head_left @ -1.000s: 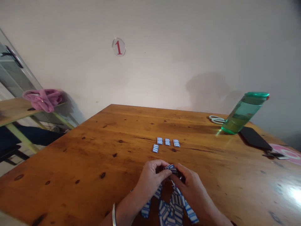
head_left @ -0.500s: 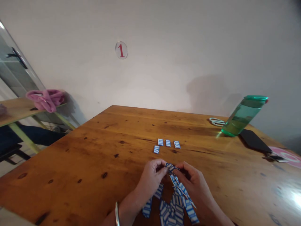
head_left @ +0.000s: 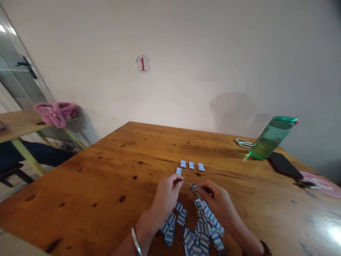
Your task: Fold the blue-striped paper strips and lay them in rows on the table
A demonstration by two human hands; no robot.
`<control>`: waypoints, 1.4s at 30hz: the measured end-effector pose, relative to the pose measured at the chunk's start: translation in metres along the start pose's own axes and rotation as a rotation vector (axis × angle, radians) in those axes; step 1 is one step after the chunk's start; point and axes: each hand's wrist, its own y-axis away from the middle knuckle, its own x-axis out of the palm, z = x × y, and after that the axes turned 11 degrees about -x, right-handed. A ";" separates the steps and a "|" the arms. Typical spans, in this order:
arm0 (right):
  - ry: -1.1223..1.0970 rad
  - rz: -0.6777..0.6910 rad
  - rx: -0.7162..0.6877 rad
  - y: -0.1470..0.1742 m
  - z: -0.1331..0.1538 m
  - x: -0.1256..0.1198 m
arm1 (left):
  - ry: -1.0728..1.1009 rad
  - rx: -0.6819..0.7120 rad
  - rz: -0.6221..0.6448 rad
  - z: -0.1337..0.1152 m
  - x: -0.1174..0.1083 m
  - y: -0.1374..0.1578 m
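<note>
My left hand has thumb and forefinger pinched together just below a small blue-and-white label piece. Whatever sits between those fingertips, if anything, is too small to make out. A short strip of blue-and-white labels is gripped between the thumb and fingers of my right hand. Three more small label pieces lie in a row farther back on the wooden table. Below my hands is a heap of blue-and-white label strips, with several strips beside my left wrist.
At the right stand a tilted-looking green bottle, a coiled white cable and a black phone-like slab. A pink round item lies at the right edge. On another table, far left, rests a pink cloth.
My left hand has parted from my right hand and moved up and left toward the small piece. The strip stays in my right hand. The whole view has shifted slightly.
</note>
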 end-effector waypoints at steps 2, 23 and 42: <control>0.063 0.059 -0.065 -0.007 0.005 0.004 | -0.059 -0.006 -0.021 0.002 -0.001 -0.001; 0.148 0.194 -0.168 -0.015 -0.004 0.027 | -0.197 -0.084 0.076 -0.006 -0.008 0.014; 0.124 0.223 -0.139 -0.015 -0.008 0.028 | -0.333 -0.183 0.264 0.013 0.012 0.033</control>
